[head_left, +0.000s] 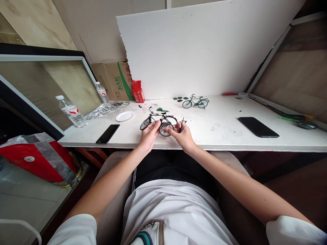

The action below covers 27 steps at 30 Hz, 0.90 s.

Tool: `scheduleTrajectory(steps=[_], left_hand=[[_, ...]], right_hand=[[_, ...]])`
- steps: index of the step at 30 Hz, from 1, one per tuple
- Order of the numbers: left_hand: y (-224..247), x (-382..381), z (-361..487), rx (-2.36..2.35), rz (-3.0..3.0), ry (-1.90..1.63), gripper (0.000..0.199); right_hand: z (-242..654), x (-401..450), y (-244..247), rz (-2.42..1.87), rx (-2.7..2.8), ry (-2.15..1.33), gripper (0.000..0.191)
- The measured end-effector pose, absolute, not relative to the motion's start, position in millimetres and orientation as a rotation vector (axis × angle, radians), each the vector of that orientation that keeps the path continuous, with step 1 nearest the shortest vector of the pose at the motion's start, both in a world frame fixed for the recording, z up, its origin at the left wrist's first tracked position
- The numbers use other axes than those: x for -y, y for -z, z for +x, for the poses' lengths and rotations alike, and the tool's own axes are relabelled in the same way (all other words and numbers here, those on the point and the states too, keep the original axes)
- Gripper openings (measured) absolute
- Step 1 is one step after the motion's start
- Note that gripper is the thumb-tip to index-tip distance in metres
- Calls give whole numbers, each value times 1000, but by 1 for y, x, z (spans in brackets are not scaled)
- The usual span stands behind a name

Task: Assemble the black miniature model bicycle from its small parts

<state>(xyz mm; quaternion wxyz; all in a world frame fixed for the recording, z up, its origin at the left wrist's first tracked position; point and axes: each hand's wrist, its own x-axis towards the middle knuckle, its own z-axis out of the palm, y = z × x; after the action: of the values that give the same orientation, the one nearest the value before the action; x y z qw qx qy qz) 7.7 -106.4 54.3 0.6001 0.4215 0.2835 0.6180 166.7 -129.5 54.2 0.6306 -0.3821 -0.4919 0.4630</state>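
Note:
A black model bicycle [154, 116] is held just above the front of the white table, its front wheel pointing left. My left hand [149, 136] pinches the lower part of its frame between thumb and fingers. In my right hand [185, 136], the thumb presses on a spoked rear wheel [166, 129], which sits low beneath the curved rear mudguard. Whether this wheel is joined to the frame I cannot tell. A small dark part [184, 121] shows at my right fingertips. Behind stands a green model bicycle [195, 102], upright.
Small green pieces [162, 110] and dark pieces [180, 99] lie farther back. Around them are a white plate [125, 116], a phone [108, 134], a larger black phone [258, 127], a red box [138, 92] and a water bottle [72, 111]. A white board [194, 51] stands behind.

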Motion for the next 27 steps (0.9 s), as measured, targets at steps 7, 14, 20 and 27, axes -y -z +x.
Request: scheduleTrajectory(steps=[7,14,20,27], left_hand=[[-49,105,9,-667,935,-1464,37],[-47,107,15,-612,784,-1447,32],[-50,111,19,-600,668,-1443,24],[-52,115,20,-587,696,-1463,23]], right_hand=[[165,130,-54,-865,1102,-1074,69],[162,129,-49,-889,1005,-1081,60],[158,130,-48,-901,927,-1082,55],[157,129,-45,-860,865,-1039,54]])
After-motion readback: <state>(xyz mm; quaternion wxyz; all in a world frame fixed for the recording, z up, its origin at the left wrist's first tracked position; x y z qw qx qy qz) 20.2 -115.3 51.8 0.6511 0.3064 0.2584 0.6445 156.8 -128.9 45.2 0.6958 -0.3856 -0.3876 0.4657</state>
